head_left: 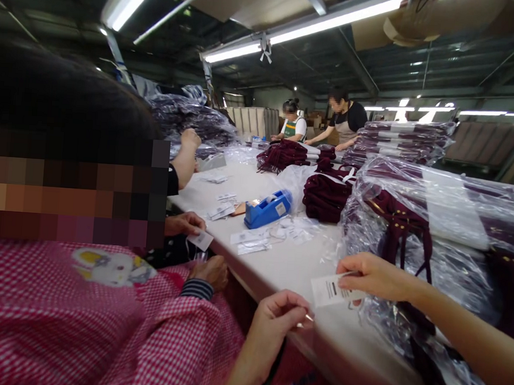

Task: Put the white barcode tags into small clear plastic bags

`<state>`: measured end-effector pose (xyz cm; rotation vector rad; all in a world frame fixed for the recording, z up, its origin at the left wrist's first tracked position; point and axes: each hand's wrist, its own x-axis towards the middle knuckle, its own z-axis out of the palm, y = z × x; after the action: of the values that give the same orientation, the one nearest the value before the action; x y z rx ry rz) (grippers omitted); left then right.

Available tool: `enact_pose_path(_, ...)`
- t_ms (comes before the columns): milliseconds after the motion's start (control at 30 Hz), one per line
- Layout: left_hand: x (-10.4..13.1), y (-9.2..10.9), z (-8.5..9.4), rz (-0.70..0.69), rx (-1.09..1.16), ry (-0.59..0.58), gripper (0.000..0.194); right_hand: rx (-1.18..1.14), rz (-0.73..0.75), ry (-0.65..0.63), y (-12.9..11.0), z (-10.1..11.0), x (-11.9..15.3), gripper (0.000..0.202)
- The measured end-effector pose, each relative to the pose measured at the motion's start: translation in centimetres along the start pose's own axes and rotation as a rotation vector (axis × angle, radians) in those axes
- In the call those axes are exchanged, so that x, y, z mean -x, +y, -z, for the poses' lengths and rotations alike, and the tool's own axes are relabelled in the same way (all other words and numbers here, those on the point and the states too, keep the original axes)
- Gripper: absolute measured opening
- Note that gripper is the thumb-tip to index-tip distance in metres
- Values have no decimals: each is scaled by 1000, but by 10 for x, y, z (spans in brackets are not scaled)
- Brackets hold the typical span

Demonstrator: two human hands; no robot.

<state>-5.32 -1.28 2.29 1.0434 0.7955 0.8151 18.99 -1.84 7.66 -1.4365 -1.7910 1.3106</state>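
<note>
A: Right hand (368,276)?
B: Pinching a printed card (327,291), thumb against fingers. Card's over the table (298,263), near its front edge, just beside the bagged garments (399,173).
A: Left hand (281,317)?
B: Thumb and forefinger pressed together on a shiny bit (307,320), too small to name. Sits at the table edge, near the card, not visibly touching it.
A: Around them?
B: Blue tape dispenser (267,211) farther in, loose paper tags (254,239) in front of it, folded maroon garment (327,197) to its right.
A: Others?
B: Co-worker in red checks (98,322) on the left; two people beyond the piles.
</note>
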Motion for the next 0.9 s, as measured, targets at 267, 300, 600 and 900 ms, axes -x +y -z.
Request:
enact_pose_path(267, 13, 6, -13, -44, 42, 112, 26, -174, 48, 112, -5, 4, 21, 20)
enact_pose_path(300, 15, 9, -16, -65, 29, 115, 26, -189, 55, 117, -8, 3, 23, 20)
enact_pose_path(600, 37, 10, -25, -112, -100, 36, 28, 49, 222, 139, -37, 1, 47, 19)
enact_pose_path(900, 38, 3, -26, -175, -206, 103, 31, 387, 343, 230, -46, 6, 57, 20)
